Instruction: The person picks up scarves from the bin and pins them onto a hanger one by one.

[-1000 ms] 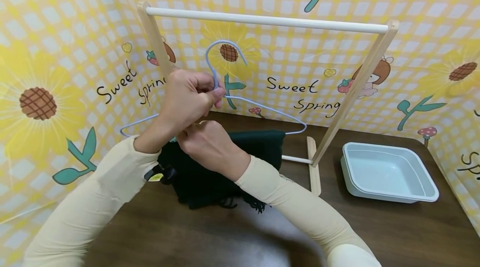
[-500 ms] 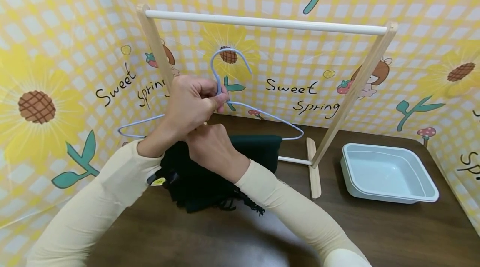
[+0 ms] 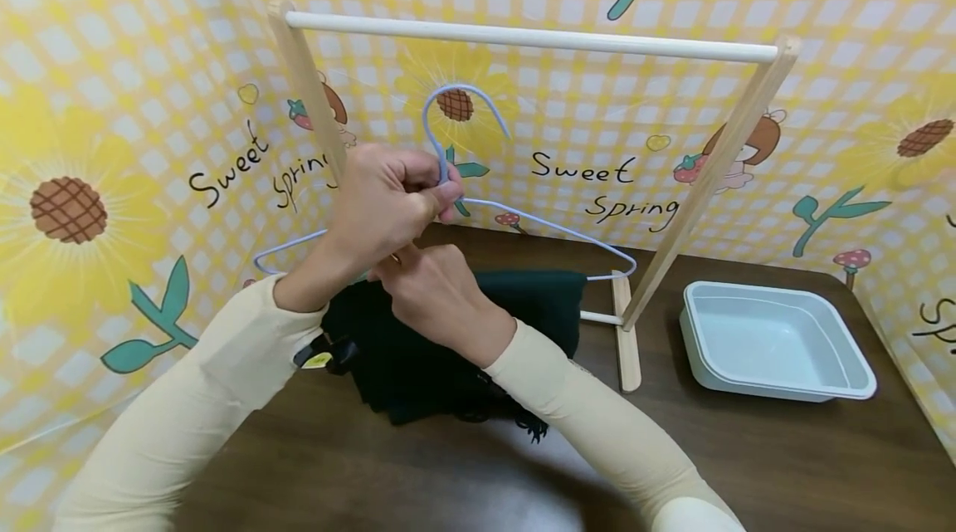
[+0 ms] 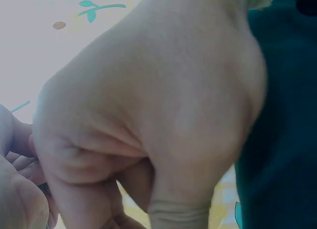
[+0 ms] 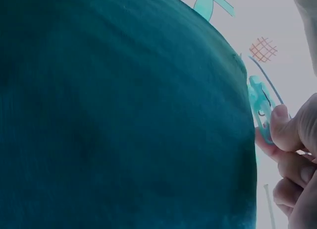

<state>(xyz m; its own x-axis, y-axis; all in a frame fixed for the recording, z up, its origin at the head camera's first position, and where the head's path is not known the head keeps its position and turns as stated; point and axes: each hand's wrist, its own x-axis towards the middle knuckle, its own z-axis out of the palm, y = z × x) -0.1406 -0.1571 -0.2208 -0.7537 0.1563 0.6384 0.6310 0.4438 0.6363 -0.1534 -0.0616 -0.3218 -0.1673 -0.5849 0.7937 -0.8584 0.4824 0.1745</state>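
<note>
My left hand (image 3: pixel 388 200) grips the light blue wire hanger (image 3: pixel 548 225) at its neck, just below the hook. A dark green fringed scarf (image 3: pixel 463 358) hangs folded over the hanger's lower bar. Just below the left hand, my right hand (image 3: pixel 444 291) is bent in at the scarf's upper edge. In the right wrist view, thumb and fingers pinch a small turquoise clip (image 5: pixel 261 107) beside the cloth's edge. The left hand and wrist hide part of the hanger's left side. Close-up skin fills much of the left wrist view, with the scarf along its right side.
A rack with a white top rail (image 3: pixel 523 36) and pale wooden posts (image 3: pixel 709 183) stands behind the hanger. To the right, a light blue plastic basin (image 3: pixel 777 341) sits on the brown wooden table (image 3: pixel 657 449). A yellow checked flower-print sheet (image 3: pixel 568 117) encloses the table.
Both hands have shifted slightly right, carrying the hanger and scarf along. The hanger dipped a little, then rose again. The left hand keeps its grip on the neck.
</note>
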